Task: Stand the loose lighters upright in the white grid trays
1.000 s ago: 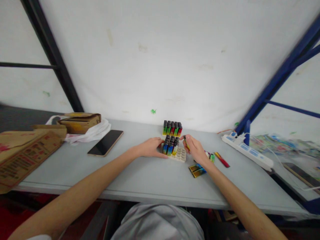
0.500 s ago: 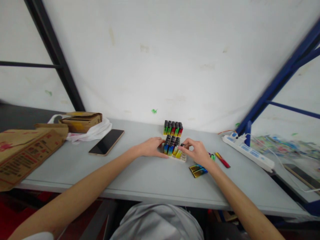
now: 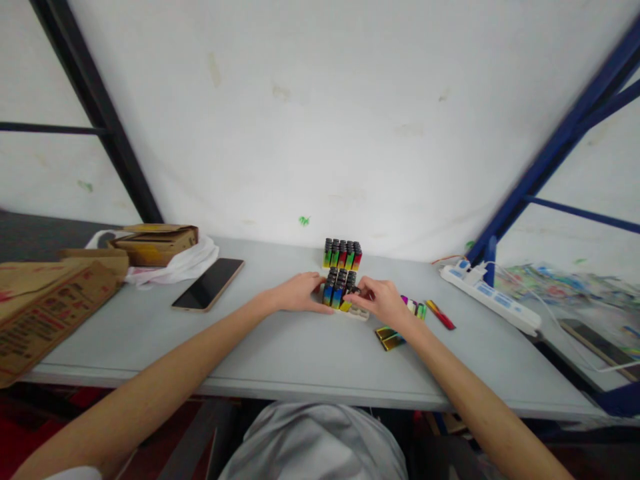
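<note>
Several upright lighters with black tops (image 3: 336,291) stand in a pale tray (image 3: 359,314) at the middle of the table. My left hand (image 3: 299,293) rests at the tray's left side, thumb and fingers spread around its left end. At the right part of the row, my right hand (image 3: 384,300) pinches a yellow lighter (image 3: 346,305) near its dark top. Behind the tray stands a second block of coloured lighters (image 3: 343,254). Loose lighters in gold and blue (image 3: 391,337) lie beneath my right wrist, with purple and green ones (image 3: 414,307) beside it.
A red lighter (image 3: 441,315) lies farther right, near a white power strip (image 3: 490,299). To the left are a black phone (image 3: 209,285), a white plastic bag (image 3: 193,259), a small carton (image 3: 153,246) and a larger cardboard box (image 3: 55,300). Another phone (image 3: 597,343) lies far right.
My right hand has moved slightly left with the yellow lighter, which now stands closer against the row. My left hand stays by the tray. The whole view has shifted a little.
</note>
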Action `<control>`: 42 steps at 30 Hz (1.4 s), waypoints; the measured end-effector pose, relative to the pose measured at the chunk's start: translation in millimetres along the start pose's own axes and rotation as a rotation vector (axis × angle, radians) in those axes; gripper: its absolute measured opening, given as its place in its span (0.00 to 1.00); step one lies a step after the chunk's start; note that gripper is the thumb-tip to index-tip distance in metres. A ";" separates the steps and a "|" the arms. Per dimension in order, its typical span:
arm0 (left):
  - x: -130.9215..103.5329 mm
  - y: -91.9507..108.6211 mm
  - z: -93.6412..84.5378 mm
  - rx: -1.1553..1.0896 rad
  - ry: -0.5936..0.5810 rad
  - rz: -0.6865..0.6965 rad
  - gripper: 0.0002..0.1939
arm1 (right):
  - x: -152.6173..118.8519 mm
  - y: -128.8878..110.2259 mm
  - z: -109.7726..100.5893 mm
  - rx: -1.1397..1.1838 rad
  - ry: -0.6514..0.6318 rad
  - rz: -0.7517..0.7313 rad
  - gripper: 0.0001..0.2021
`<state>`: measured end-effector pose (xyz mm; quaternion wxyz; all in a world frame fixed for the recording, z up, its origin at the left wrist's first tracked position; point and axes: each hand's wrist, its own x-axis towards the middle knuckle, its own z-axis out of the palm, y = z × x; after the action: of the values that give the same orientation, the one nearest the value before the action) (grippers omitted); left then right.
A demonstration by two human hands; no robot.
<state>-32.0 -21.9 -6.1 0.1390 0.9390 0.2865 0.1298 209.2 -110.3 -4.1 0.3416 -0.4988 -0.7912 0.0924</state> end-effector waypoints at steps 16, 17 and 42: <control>-0.7 0.9 -1.3 -0.021 0.009 0.007 0.34 | 4.1 -6.2 -0.9 -0.307 -0.143 0.037 0.21; -0.5 1.2 -1.8 -0.007 0.001 0.003 0.34 | 4.7 -6.6 -4.4 -0.290 -0.140 0.049 0.23; 0.0 2.4 -2.0 0.015 -0.014 -0.021 0.35 | -83.4 70.6 -62.6 -0.362 -0.216 0.151 0.29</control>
<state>-31.5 -23.4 -3.4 0.1354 0.9378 0.2962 0.1199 322.6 -159.3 -29.0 0.1518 -0.5970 -0.7873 0.0272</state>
